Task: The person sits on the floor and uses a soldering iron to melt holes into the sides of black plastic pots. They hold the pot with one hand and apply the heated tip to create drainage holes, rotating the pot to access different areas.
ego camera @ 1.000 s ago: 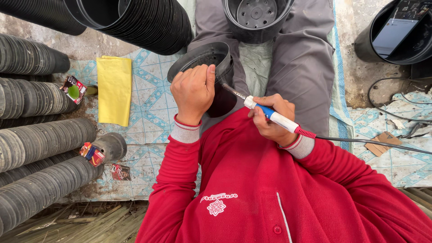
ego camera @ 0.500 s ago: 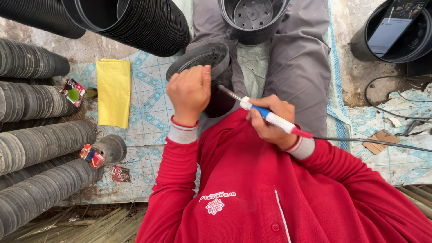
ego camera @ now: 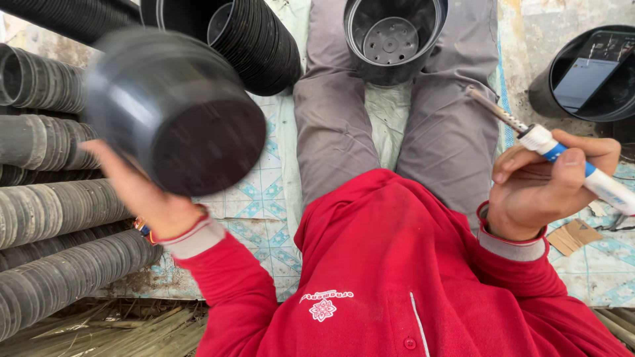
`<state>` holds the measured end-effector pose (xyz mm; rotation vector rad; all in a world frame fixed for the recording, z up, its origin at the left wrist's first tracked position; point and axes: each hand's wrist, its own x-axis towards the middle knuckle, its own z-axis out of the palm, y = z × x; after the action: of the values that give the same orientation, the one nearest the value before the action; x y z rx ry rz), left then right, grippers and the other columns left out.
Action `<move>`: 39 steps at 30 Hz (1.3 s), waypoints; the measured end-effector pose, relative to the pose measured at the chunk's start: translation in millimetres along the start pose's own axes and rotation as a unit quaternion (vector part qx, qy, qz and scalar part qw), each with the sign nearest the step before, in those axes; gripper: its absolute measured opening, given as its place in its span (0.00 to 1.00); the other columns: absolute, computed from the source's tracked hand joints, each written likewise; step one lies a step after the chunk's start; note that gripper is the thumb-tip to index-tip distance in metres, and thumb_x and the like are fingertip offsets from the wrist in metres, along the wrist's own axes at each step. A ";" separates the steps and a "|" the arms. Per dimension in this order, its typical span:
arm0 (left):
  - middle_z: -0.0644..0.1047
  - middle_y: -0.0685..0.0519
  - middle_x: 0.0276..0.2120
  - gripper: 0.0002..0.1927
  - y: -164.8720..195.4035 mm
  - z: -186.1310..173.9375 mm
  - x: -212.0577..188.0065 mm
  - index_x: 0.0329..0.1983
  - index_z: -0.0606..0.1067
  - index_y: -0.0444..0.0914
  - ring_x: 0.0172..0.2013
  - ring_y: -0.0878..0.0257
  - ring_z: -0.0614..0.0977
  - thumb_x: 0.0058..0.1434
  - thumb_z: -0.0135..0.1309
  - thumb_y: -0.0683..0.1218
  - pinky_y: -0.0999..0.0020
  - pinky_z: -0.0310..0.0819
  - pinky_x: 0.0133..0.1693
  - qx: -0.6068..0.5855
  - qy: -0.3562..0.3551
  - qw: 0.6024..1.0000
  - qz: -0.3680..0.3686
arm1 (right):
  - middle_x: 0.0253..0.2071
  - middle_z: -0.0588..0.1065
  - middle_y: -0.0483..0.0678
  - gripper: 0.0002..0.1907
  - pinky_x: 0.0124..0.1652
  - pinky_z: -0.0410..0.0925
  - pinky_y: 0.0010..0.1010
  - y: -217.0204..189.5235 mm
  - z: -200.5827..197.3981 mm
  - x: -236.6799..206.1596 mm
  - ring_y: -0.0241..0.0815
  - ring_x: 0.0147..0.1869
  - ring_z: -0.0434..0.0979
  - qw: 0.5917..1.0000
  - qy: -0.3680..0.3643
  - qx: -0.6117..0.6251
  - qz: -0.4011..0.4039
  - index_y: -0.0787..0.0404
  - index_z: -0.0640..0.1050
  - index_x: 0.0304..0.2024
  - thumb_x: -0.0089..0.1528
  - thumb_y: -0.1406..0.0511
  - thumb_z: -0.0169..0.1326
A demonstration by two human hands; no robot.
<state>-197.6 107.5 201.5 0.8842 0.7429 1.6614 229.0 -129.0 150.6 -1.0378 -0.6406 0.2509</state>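
A black plastic pot (ego camera: pixel 175 109) (blurred) is held out to the side in the left hand (ego camera: pixel 155 205), base outward, above the stacked pots (ego camera: pixel 53 218). A soldering iron (ego camera: pixel 555 149) is clasped closed in the right hand (ego camera: pixel 539 192), tip raised clear. Judged step: the pot is between handlings; care with the hot tip is called for.

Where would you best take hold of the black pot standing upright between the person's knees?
Probably by the rim of the black pot, coming from above: it stands upright with its open mouth facing the camera, the grey trouser legs crowd its sides, and both hands are occupied, so the rim's near edge is the freest part.
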 end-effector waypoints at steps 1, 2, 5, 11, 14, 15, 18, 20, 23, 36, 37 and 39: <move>0.66 0.47 0.72 0.30 18.6 7.8 4.6 0.75 0.58 0.36 0.70 0.58 0.70 0.78 0.38 0.57 0.55 0.64 0.73 -0.043 0.030 0.997 0.049 | 0.21 0.64 0.57 0.20 0.24 0.59 0.32 1.6 -1.9 1.6 0.47 0.18 0.63 1.000 0.005 0.000 0.006 0.67 0.64 0.50 0.79 0.54 0.46; 0.67 0.47 0.71 0.28 30.4 17.1 6.2 0.74 0.60 0.34 0.69 0.59 0.70 0.81 0.42 0.56 0.58 0.62 0.73 0.005 -0.077 0.993 0.084 | 0.21 0.65 0.57 0.20 0.24 0.59 0.32 3.6 -3.6 3.3 0.47 0.18 0.63 1.000 0.008 0.002 0.008 0.66 0.64 0.50 0.79 0.54 0.46; 0.71 0.46 0.67 0.24 37.2 51.3 28.4 0.72 0.63 0.32 0.64 0.57 0.73 0.83 0.50 0.51 0.59 0.64 0.70 0.136 -0.171 0.951 0.218 | 0.22 0.66 0.56 0.18 0.22 0.59 0.31 11.5 -4.3 5.4 0.46 0.18 0.63 0.999 0.013 0.035 0.026 0.65 0.64 0.50 0.79 0.55 0.46; 0.80 0.44 0.49 0.11 -8.2 93.3 96.7 0.57 0.75 0.33 0.47 0.47 0.80 0.75 0.59 0.42 0.59 0.70 0.53 0.623 -0.215 0.616 0.430 | 0.25 0.67 0.56 0.17 0.23 0.60 0.29 16.2 -5.9 6.8 0.44 0.20 0.64 0.998 -0.004 0.045 0.038 0.65 0.65 0.50 0.79 0.56 0.47; 0.79 0.52 0.39 0.11 -27.2 97.0 101.8 0.51 0.77 0.39 0.40 0.52 0.79 0.73 0.66 0.45 0.59 0.68 0.49 0.683 -0.236 0.550 0.418 | 0.24 0.67 0.55 0.16 0.23 0.60 0.29 19.1 -9.3 9.3 0.44 0.21 0.65 0.998 -0.003 0.054 0.039 0.65 0.65 0.50 0.80 0.58 0.47; 0.78 0.55 0.35 0.11 -29.4 98.6 102.6 0.50 0.77 0.41 0.38 0.54 0.79 0.74 0.68 0.47 0.59 0.67 0.48 0.694 -0.241 0.550 0.398 | 0.25 0.68 0.55 0.15 0.23 0.61 0.30 20.9 -9.8 9.9 0.44 0.21 0.66 0.997 0.003 0.061 0.043 0.65 0.66 0.50 0.80 0.59 0.47; 0.78 0.55 0.36 0.19 -27.6 104.8 102.3 0.48 0.77 0.41 0.37 0.56 0.77 0.63 0.72 0.53 0.59 0.63 0.46 0.682 -0.231 0.561 0.409 | 0.27 0.68 0.55 0.11 0.24 0.62 0.30 26.4 -11.1 11.5 0.44 0.23 0.67 0.995 0.012 0.080 0.055 0.66 0.66 0.51 0.78 0.62 0.46; 0.78 0.55 0.37 0.21 -24.1 111.3 101.4 0.50 0.78 0.41 0.39 0.56 0.76 0.60 0.70 0.54 0.59 0.62 0.47 0.669 -0.229 0.551 0.443 | 0.27 0.68 0.55 0.10 0.24 0.62 0.30 29.4 -10.9 12.7 0.43 0.23 0.67 0.995 0.007 0.084 0.055 0.66 0.66 0.50 0.78 0.63 0.46; 0.75 0.55 0.37 0.20 -25.2 124.6 96.5 0.55 0.79 0.41 0.40 0.56 0.74 0.66 0.64 0.56 0.60 0.62 0.51 0.661 -0.188 0.524 0.503 | 0.27 0.69 0.55 0.10 0.24 0.63 0.31 30.7 -12.0 16.8 0.43 0.23 0.68 0.995 0.011 0.091 0.046 0.66 0.67 0.49 0.79 0.64 0.45; 0.76 0.58 0.38 0.10 -187.4 222.1 15.3 0.46 0.77 0.45 0.45 0.60 0.78 0.62 0.54 0.48 0.60 0.66 0.51 0.516 -0.468 0.516 0.498 | 0.26 0.69 0.56 0.09 0.23 0.62 0.29 16.4 -22.8 37.6 0.43 0.20 0.66 0.997 0.049 0.059 0.007 0.67 0.67 0.48 0.78 0.65 0.46; 0.75 0.58 0.36 0.08 -196.7 225.5 14.7 0.43 0.76 0.45 0.43 0.59 0.78 0.62 0.55 0.50 0.59 0.66 0.49 0.517 -0.502 0.508 0.471 | 0.25 0.69 0.56 0.09 0.23 0.62 0.29 14.7 -23.4 38.4 0.43 0.20 0.66 0.997 0.051 0.059 0.008 0.67 0.67 0.47 0.77 0.65 0.45; 0.75 0.56 0.33 0.10 -209.5 227.3 15.1 0.41 0.76 0.45 0.40 0.58 0.77 0.63 0.57 0.53 0.59 0.66 0.46 0.501 -0.544 0.515 0.433 | 0.24 0.69 0.55 0.09 0.23 0.62 0.29 12.2 -24.2 38.7 0.43 0.19 0.66 0.997 0.053 0.060 0.014 0.66 0.67 0.47 0.77 0.65 0.45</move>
<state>98.6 182.3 152.1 3.1364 0.1931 0.7467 275.5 -121.6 146.1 -0.9382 -0.5093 0.2539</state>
